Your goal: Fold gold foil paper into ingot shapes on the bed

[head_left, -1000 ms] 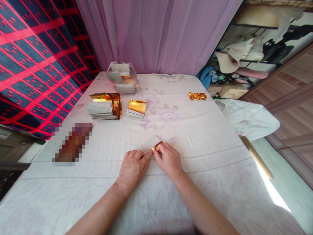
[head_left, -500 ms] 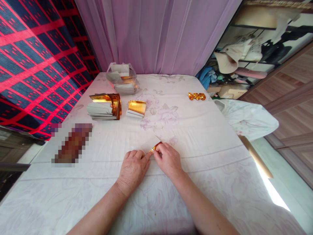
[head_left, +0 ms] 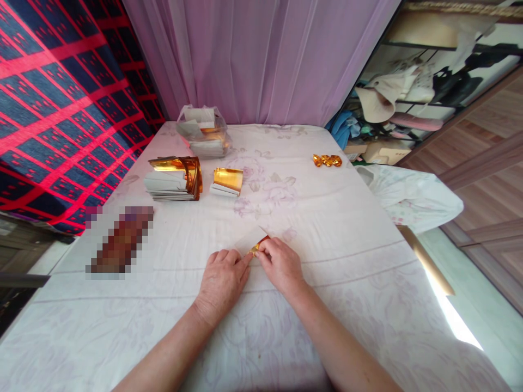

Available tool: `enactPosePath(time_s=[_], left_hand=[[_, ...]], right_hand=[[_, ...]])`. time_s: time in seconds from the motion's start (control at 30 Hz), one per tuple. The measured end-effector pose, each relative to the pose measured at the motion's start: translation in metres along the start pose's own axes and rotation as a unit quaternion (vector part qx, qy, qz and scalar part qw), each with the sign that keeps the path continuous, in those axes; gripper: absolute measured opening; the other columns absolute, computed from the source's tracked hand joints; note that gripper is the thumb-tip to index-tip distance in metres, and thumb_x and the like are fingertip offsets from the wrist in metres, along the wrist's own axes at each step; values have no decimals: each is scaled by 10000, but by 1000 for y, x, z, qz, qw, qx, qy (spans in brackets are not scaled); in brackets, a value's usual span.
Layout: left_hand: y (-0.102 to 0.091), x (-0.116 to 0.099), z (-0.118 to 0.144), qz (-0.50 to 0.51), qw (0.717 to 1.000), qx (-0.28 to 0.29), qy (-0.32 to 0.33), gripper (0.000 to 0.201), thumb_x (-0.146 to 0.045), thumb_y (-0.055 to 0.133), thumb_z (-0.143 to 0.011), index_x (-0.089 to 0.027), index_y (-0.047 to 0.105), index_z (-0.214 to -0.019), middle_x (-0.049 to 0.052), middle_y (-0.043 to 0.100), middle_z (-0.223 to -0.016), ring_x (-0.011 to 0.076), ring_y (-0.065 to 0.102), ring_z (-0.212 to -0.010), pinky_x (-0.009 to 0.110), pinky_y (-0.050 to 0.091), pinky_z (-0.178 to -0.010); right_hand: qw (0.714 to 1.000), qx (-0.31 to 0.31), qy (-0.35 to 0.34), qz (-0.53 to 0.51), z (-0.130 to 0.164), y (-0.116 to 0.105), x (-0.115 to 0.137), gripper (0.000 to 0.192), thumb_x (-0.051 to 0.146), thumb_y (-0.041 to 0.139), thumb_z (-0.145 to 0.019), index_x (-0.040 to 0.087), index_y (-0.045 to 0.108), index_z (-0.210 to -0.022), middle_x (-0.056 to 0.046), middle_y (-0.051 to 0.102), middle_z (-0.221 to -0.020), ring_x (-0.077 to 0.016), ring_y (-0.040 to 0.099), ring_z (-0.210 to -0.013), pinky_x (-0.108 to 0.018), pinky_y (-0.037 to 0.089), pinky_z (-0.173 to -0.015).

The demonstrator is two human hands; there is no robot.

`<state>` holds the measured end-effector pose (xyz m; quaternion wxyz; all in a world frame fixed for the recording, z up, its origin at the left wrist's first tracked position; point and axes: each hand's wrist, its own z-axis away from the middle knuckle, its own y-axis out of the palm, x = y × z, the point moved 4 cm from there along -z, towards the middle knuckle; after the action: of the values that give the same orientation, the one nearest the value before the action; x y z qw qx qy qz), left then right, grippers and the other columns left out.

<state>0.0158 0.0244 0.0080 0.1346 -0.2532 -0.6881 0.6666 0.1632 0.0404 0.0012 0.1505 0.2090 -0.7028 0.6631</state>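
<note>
The small sheet of paper, white on its upper face with a gold foil edge (head_left: 254, 243), lies flat on the white floral-print bed sheet (head_left: 347, 245), midway across the bed and towards its near edge. The left hand (head_left: 223, 280) rests palm down on the sheet, fingers closed together, with its fingertip pressing the sheet's near corner. The right hand (head_left: 280, 264) meets it from the other side, thumb and forefinger pinched on the gold fold at the same corner. To do the fold well, it seems best to keep the left fingertip as an anchor so the paper cannot slide on the soft cloth, align the edges before creasing, and run the crease with firm, even pressure; foil probably springs back if pressed lightly. Towards the far left corner of the bed lie a stack of white and gold foil papers (head_left: 171, 178), a smaller stack of the same papers (head_left: 226, 181) just beside it, and a clear plastic bag of more papers (head_left: 203, 132) further back. Three folded gold paper pieces (head_left: 327, 160) sit near the far right edge.
</note>
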Motion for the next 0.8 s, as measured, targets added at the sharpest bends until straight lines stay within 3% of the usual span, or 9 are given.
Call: enactPosePath(time_s=[0.3,0.8], left_hand=[[0,1,0,12,1000,-9,-1,318,-266,526,-923,-236,626,-1224,57,609,-883,225,526,-830,384,410,-752],[-1,1,-1,16,1000,1,-7,324,-263,532,-920,-242,629,-1228,58,614,-890,229,535,-839,385,411,-755]], right_hand=[[996,33,-27,-76,-1,-2,-7,124,93,578,-819,208,617,-846,-11,647,-876,-136,598,-794,-237,412,-725],[993,50,-29,-102,-4,0,-12,184,31,528,-770,203,590,-791,-3,625,-846,-130,577,-754,-235,414,-707]])
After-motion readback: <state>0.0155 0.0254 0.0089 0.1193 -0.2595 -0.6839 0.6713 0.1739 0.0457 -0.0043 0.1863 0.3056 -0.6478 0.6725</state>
